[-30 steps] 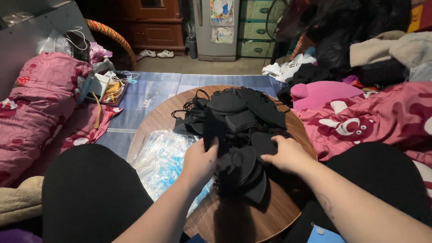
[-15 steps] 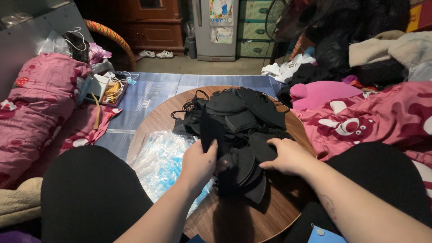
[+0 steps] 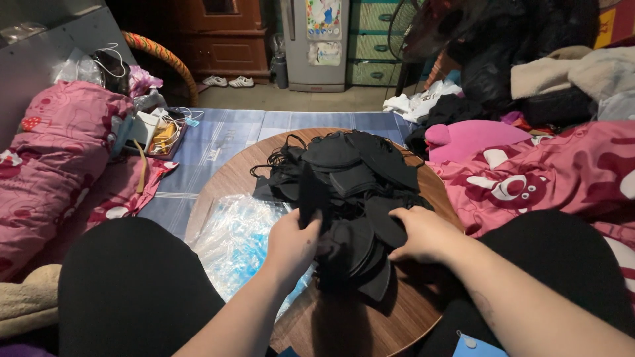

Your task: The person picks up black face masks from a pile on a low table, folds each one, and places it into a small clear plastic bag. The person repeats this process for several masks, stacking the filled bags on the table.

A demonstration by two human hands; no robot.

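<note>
Left hand [image 3: 291, 241] grips one black face mask [image 3: 309, 195] between thumb and fingers, the mask standing upright on its edge above the knuckles, at the near-left side of the heap of black masks [image 3: 350, 172]. That heap is the landmark: it covers the middle and far half of a round wooden table [image 3: 410, 317], with loose ear loops trailing off its far-left edge. The left forearm comes up from the lower left, the wrist bent slightly toward the heap, the back of the hand turned to the camera.

Right hand [image 3: 423, 233] lies on the near-right side of the heap, palm down, fingers curled together and pressing on a small stack of folded masks [image 3: 360, 254] that spills toward the near edge of the table. Whether it actually pinches one of them cannot be told; the fingertips are hidden in the dark fabric. Its forearm runs in from the lower right, nearly level with the tabletop.

Just left of the heap, under the left wrist, lies a crumpled clear plastic bag [image 3: 231, 244] with blue showing through it. Farther left of the heap sits a pink quilt [image 3: 59, 158] with a cartoon print, and a similar pink blanket [image 3: 549, 178] lies to the right of the heap. Beyond the heap, a blue mat [image 3: 225, 135] covers the floor.
</note>
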